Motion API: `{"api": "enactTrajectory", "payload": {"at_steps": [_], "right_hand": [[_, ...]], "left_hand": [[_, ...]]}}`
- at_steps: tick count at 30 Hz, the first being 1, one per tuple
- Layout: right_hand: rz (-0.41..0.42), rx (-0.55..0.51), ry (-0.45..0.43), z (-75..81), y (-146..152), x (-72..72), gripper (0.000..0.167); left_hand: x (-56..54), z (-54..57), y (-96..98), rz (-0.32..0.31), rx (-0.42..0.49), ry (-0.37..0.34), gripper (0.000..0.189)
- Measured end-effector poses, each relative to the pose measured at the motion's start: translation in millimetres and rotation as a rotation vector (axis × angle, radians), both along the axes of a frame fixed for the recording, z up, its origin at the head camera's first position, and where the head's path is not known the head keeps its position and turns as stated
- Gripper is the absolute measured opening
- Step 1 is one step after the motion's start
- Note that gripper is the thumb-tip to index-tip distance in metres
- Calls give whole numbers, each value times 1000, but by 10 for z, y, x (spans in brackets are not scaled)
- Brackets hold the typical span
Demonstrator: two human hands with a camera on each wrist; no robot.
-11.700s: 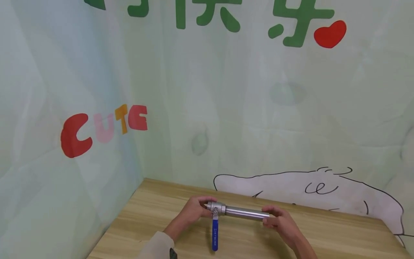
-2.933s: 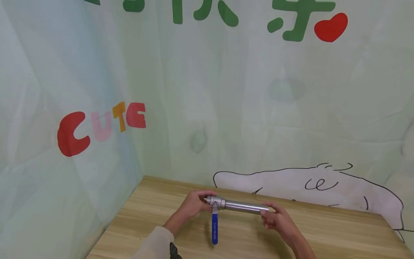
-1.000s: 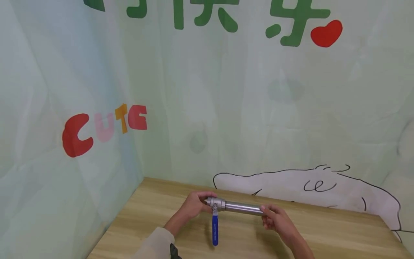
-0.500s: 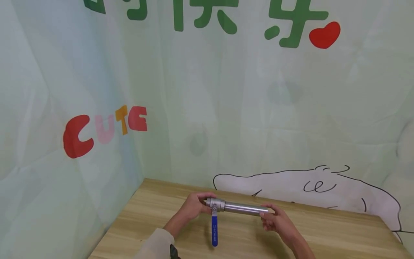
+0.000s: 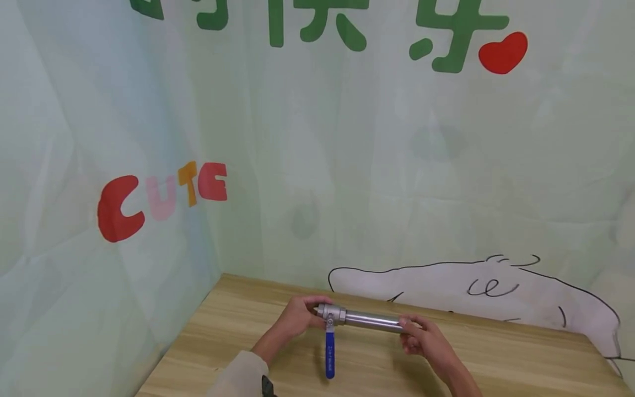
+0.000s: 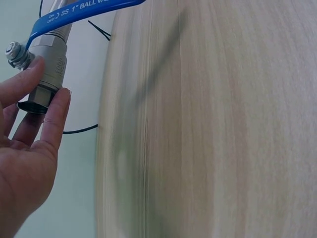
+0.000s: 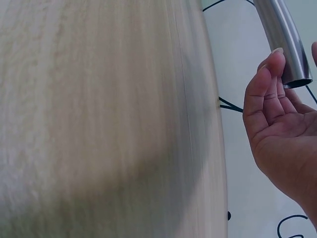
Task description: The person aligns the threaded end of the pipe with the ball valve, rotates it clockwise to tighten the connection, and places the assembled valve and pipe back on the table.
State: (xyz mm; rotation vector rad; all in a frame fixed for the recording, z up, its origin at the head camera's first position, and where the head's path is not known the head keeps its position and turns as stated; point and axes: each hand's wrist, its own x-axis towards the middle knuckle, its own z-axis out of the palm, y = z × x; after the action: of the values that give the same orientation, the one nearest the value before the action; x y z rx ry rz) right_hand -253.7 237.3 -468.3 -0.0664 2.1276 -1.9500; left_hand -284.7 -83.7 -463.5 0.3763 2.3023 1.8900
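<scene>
My left hand grips the body of a steel ball valve at its outer end, thumb and fingers around it. The valve's blue lever points down toward me; in the left wrist view it reads "SS 1" BALL VA". A shiny steel pipe runs from the valve's other end to the right. My right hand pinches the pipe's free end, the thumb lying over it. In the right wrist view, the pipe's open end shows beside curled fingers. How deep the pipe sits in the valve is hidden.
A wood-grain table lies under both hands, and shadows of the hands and lever fall on it. Behind and to the left hang printed cloth walls with green characters, a red heart and the word "CUTE".
Over the last half second my right thumb has moved up over the pipe's end, covering it. Valve, lever and left hand keep nearly the same place throughout, while my right fingers shift on the pipe.
</scene>
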Motion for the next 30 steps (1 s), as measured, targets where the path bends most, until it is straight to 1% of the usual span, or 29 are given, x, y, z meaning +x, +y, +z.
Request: {"api": "enactTrajectory", "payload": {"at_steps": [3,11,16,20,28,30], "right_hand": [[13,-14,11,-13,18,13,52],[38,-42,0,-50,43,23,49],[45,-20,-17,-40,41,4,42],[40,-2,-8,-25,36,-9,41],[37,-37,-10,-24,32,-8,53],[46,-28,-2,-23,30,-14,52]], "left_hand": [[-11,-13,16,-4,-2,5,47],[7,-6,34,0,-13,-9,51],[-6,-20,24,4,-26,5,50],[-19,-30,21,1,-26,12,50],[-19,-5,22,26,-32,-16,49],[-23,-6,19,30,-31,-17,49]]}}
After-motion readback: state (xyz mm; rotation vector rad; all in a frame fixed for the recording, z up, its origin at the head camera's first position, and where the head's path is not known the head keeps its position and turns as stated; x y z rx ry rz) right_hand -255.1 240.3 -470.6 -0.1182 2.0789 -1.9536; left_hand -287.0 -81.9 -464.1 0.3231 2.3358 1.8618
